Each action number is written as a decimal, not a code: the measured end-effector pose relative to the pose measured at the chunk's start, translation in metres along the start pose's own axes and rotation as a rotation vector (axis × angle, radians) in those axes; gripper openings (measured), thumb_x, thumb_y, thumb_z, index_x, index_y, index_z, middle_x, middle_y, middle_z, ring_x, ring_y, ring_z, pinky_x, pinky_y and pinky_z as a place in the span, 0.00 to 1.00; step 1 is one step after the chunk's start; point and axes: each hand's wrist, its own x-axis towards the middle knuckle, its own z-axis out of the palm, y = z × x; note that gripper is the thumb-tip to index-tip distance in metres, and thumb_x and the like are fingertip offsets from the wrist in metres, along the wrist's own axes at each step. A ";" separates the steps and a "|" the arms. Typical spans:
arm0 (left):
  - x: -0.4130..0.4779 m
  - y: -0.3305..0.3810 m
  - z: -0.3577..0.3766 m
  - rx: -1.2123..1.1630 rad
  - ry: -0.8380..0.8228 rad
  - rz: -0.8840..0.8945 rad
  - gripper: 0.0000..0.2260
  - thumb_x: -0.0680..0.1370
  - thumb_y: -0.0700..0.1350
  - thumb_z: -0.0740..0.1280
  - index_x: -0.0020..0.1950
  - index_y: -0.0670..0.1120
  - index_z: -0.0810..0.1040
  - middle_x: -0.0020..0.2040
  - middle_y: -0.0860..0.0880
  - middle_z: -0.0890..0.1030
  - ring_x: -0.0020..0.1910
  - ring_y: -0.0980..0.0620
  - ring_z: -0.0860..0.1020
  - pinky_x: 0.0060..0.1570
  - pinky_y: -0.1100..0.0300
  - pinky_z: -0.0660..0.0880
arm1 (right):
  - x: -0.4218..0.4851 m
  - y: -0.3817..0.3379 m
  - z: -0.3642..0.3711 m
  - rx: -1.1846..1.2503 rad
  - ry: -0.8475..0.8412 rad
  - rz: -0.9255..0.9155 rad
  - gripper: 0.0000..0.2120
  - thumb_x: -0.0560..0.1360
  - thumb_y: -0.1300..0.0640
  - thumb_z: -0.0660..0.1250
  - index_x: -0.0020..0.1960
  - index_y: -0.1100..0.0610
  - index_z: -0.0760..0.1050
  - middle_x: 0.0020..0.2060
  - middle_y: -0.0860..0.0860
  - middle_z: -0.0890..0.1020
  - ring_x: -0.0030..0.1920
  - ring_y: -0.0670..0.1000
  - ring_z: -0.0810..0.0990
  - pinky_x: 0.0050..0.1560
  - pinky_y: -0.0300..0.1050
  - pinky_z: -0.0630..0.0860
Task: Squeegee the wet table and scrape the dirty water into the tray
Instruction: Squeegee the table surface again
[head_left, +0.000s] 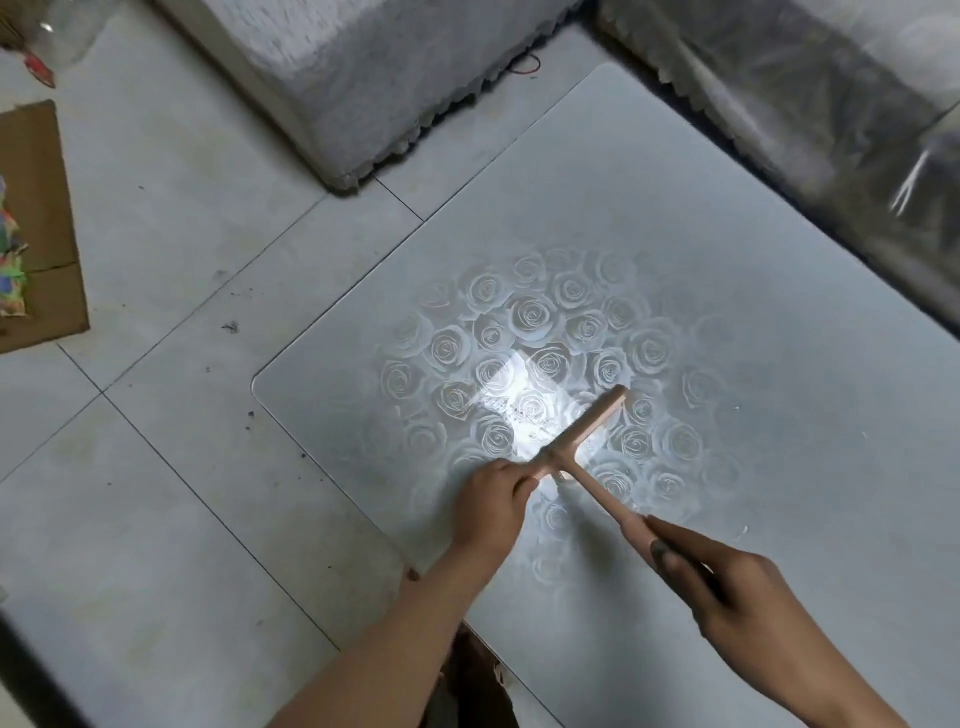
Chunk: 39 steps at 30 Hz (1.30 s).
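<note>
Squeegee (582, 441) on table (727, 260), left hand (493, 499) tight around blade end, right hand (727, 582) around handle.

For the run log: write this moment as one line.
stage: squeegeeing | left grip holds squeegee crossbar end | right grip holds handle | crossbar on table | tray not in view

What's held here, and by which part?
A squeegee: the left hand grips one end of its head, the right hand holds the handle's end.
</note>
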 end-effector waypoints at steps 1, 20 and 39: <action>0.004 -0.004 -0.015 -0.005 0.001 0.012 0.11 0.79 0.47 0.64 0.58 0.46 0.82 0.49 0.46 0.81 0.49 0.46 0.78 0.48 0.53 0.72 | 0.004 -0.012 -0.001 -0.015 0.007 -0.049 0.16 0.79 0.53 0.60 0.61 0.34 0.74 0.50 0.43 0.84 0.47 0.40 0.80 0.49 0.39 0.75; 0.065 -0.169 -0.193 0.235 0.424 -0.081 0.11 0.81 0.44 0.62 0.56 0.42 0.82 0.51 0.44 0.83 0.49 0.42 0.80 0.47 0.54 0.73 | 0.155 -0.193 0.120 0.021 -0.149 -0.308 0.16 0.82 0.57 0.55 0.68 0.53 0.71 0.53 0.54 0.81 0.51 0.53 0.78 0.54 0.45 0.73; 0.055 -0.181 -0.200 0.269 0.273 -0.038 0.12 0.80 0.43 0.64 0.62 0.46 0.79 0.49 0.47 0.82 0.48 0.44 0.78 0.43 0.53 0.75 | 0.141 -0.214 0.116 -0.062 -0.150 -0.293 0.17 0.82 0.54 0.54 0.69 0.50 0.70 0.48 0.50 0.79 0.49 0.52 0.75 0.54 0.45 0.71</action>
